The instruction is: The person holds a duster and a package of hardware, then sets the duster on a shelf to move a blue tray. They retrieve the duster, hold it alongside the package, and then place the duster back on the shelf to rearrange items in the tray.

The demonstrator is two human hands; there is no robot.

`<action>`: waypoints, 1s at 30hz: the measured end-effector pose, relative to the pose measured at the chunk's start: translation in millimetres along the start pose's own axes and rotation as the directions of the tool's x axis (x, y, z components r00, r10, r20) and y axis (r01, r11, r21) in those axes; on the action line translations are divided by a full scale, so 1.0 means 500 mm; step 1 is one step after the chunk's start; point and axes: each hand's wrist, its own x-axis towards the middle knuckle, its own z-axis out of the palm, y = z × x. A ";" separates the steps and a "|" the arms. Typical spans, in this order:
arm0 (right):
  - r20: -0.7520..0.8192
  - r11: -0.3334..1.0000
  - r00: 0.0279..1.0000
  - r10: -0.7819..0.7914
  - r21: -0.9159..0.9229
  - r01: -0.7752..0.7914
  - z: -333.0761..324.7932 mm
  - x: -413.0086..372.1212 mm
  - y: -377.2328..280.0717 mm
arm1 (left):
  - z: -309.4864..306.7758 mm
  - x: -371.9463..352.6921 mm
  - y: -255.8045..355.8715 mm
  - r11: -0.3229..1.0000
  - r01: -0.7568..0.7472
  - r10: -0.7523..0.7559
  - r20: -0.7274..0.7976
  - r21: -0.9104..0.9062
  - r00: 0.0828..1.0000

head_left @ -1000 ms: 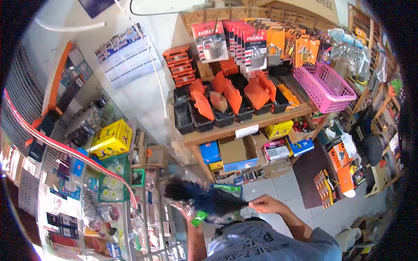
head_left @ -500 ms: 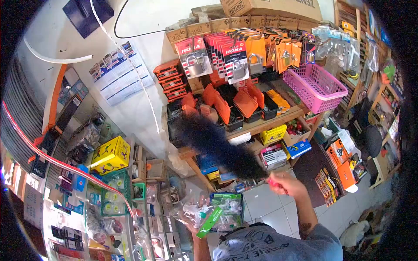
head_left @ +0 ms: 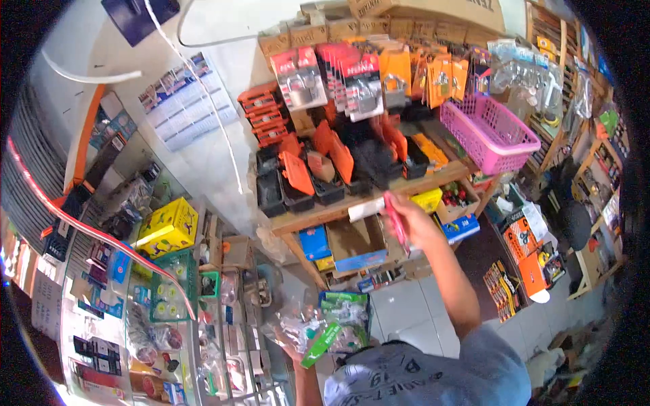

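My right hand is closed around the pink handle of a duster. Its dark, blurred head reaches away from me over the black bins with orange lids on the wooden shelf. Low in the view, my left hand, partly hidden, holds clear plastic packets with a green label strip. More packets lie in a dark blue tray just beside them.
Carded padlocks hang above the bins, with a pink basket to their right. A glass display case runs along the left. Boxes, including a blue one, sit under the shelf. A white rope dangles at left.
My right hand has moved forward and up with the duster, whose head has swept right across the bins. The box under the shelf now shows. My left hand still holds the packets.
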 end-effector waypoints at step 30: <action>-0.108 0.937 0.931 0.349 0.078 -0.342 -0.049 -0.185 0.394 | 0.034 0.142 -0.137 0.806 0.283 -0.240 -0.149 0.520 0.959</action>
